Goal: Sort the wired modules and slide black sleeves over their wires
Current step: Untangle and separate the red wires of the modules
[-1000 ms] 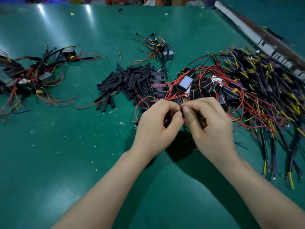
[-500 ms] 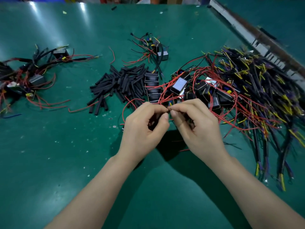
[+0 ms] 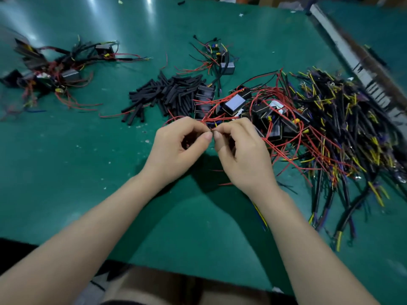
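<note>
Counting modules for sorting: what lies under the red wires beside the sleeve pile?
Under the red wires, black modules show beside the sleeve pile. Any buried deeper are covered, so uncountable.

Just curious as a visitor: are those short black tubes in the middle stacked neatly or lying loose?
Loose. The black tubes lie flat in a jumbled heap on the green table, pointing many ways.

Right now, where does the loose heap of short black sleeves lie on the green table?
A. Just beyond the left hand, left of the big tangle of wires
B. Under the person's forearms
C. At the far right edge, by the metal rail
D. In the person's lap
A: the heap of black sleeves lies just beyond the left hand, left of the big tangle of wires on the table.
</note>
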A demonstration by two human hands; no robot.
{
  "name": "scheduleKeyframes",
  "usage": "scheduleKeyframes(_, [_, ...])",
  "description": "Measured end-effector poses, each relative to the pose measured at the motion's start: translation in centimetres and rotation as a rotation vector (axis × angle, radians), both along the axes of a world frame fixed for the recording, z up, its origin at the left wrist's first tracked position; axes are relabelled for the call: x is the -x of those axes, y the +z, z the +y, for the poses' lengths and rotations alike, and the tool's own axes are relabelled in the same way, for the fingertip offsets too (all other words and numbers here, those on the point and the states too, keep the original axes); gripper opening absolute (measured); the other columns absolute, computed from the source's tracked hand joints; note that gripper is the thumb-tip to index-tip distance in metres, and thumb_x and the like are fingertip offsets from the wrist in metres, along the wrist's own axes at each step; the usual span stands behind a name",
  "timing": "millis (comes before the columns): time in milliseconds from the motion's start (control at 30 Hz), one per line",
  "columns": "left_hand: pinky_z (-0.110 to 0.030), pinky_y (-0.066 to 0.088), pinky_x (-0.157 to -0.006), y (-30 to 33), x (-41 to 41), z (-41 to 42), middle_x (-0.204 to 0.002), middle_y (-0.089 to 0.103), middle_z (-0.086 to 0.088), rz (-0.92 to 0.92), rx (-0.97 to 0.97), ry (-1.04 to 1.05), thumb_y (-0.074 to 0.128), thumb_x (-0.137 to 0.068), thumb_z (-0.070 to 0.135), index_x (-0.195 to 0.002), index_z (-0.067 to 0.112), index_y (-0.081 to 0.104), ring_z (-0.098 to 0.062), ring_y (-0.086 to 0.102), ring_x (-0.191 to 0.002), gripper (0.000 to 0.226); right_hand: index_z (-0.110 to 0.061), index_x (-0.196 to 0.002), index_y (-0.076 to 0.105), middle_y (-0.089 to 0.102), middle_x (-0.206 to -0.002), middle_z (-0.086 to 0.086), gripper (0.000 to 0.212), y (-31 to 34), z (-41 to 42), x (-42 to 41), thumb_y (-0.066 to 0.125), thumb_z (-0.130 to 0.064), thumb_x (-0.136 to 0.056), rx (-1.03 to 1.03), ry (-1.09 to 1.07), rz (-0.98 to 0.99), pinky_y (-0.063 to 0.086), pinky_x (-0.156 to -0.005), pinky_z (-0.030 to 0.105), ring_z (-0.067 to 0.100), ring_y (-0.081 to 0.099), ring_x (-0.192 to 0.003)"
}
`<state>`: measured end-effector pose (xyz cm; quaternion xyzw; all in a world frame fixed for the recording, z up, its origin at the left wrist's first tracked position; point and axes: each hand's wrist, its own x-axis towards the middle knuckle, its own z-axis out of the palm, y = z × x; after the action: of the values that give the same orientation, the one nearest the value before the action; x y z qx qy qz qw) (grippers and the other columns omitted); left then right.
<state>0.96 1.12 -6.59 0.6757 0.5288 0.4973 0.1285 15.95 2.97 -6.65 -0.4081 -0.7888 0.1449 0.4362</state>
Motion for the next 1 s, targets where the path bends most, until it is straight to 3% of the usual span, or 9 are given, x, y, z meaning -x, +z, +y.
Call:
scheduleKeyframes(167, [-0.018, 0.038, -0.063, -0.1, 0.5, 0.1, -0.07, 0.059, -0.005, 0.129, -0.055, -0.011, 0.063, -0.08, 0.006, -0.076, 0.002, 0.065, -0.009, 0.047, -0.065, 0.006, -0.01, -0.099, 0.064, 0.057, -0.1, 0.004, 0.013, 0.3, 0.0, -0.3, 0.057, -0.019, -0.091, 0.076, -0.013, -0.141, 0.05, -0.072, 0.048, 0.028, 0.059, -0.087])
scheduleKeyframes(367, [-0.034, 0.046, -0.063, -0.4, 1.1, 0.1, -0.071, 0.06, -0.008, 0.287, -0.152, -0.042, 0.061, -0.079, 0.007, -0.075, 0.003, 0.065, -0.023, 0.054, -0.066, 0.007, -0.018, -0.096, 0.066, 0.056, -0.096, -0.002, 0.012, 0.9, -0.2, 0.0, 0.058, -0.024, -0.09, 0.07, -0.08, -0.231, 0.05, -0.075, 0.045, 0.027, 0.059, -0.089])
scheduleKeyframes(600, [-0.019, 0.043, -0.071, -0.4, 1.6, -0.2, -0.08, 0.063, -0.001, 0.069, -0.064, -0.08, 0.063, -0.086, 0.008, -0.089, 0.004, 0.071, -0.01, 0.055, -0.073, 0.009, -0.008, -0.098, 0.071, 0.052, -0.084, -0.013, 0.013, 1.3, -0.4, -0.1, 0.06, -0.01, -0.093, 0.168, -0.024, -0.035, 0.036, -0.077, 0.009, 0.009, 0.052, -0.084])
scheduleKeyframes(800, [-0.016, 0.043, -0.071, -0.4, 1.6, -0.1, -0.083, 0.064, 0.002, -0.028, -0.011, -0.112, 0.065, -0.088, 0.011, -0.093, 0.007, 0.071, -0.004, 0.056, -0.074, 0.01, -0.006, -0.098, 0.072, 0.056, -0.09, -0.004, 0.013, 0.9, -0.7, 0.7, 0.06, -0.009, -0.093, 0.121, -0.071, 0.032, 0.036, -0.075, 0.007, 0.01, 0.053, -0.083])
scheduleKeyframes(1000, [-0.011, 0.041, -0.067, -0.5, 1.4, 0.0, -0.08, 0.065, 0.007, -0.087, 0.043, -0.106, 0.066, -0.088, 0.016, -0.091, 0.015, 0.07, 0.003, 0.054, -0.068, 0.006, -0.006, -0.102, 0.072, 0.058, -0.095, -0.002, 0.015, 0.6, -0.9, 0.9, 0.062, -0.01, -0.092, 0.079, -0.085, 0.08, 0.042, -0.079, 0.012, 0.011, 0.057, -0.088])
